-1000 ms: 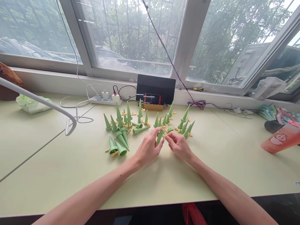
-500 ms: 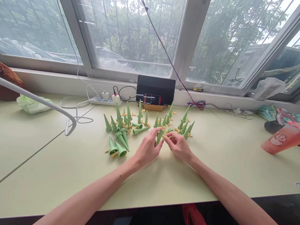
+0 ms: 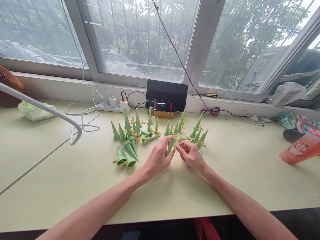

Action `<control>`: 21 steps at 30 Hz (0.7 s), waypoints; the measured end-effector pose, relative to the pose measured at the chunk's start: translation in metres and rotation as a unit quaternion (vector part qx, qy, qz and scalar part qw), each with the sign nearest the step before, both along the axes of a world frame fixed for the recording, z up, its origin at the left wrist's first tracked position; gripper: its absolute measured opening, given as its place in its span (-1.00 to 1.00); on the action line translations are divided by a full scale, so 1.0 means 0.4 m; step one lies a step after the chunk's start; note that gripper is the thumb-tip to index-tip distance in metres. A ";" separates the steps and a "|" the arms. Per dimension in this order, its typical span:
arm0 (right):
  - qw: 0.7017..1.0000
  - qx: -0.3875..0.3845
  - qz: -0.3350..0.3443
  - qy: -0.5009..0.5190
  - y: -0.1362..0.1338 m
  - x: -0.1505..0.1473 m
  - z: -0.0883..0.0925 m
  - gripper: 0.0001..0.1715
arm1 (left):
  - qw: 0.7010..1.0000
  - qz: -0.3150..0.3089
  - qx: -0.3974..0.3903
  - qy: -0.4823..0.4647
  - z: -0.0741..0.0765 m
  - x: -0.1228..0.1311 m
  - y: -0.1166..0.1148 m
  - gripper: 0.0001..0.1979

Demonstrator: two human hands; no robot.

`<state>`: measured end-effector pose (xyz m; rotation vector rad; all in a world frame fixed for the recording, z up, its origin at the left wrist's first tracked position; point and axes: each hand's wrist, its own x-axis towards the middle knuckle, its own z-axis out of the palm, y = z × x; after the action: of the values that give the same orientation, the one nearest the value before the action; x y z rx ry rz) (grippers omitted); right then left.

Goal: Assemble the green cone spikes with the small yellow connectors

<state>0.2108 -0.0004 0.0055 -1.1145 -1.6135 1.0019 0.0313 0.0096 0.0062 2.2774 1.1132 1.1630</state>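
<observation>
Between the thumb and fingers of my left hand [image 3: 159,156] is a green watering spike [image 3: 170,147], its narrow tip pointing down toward the table. My right hand [image 3: 191,154] pinches a small yellow valve [image 3: 175,145] at the side of that spike; whether it is seated in a hole I cannot tell. Just beyond the hands stand several upright spikes with yellow valves, such as a tall spike [image 3: 149,121] at the back and a spike [image 3: 203,138] to the right. Toward the left, a loose spike [image 3: 129,158] lies on its side beside another spike [image 3: 120,156] with its valve.
A phone [image 3: 163,106] leans on a black tablet [image 3: 178,90] behind the spikes. On the left are a power strip [image 3: 110,107], white cables and a plastic bag [image 3: 35,111]. A red drink cup [image 3: 300,148] tilts at the right. The table [image 3: 87,196] ends close to my forearms.
</observation>
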 end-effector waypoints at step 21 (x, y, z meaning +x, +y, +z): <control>0.993 -0.086 0.009 0.080 0.012 0.004 0.004 -0.61 | 1.000 0.000 -0.029 -0.009 -0.001 0.001 0.002 -0.66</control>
<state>0.2126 0.0043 0.0071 -1.1045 -1.4315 1.2302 0.0317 0.0104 0.0060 2.2198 1.1261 1.1334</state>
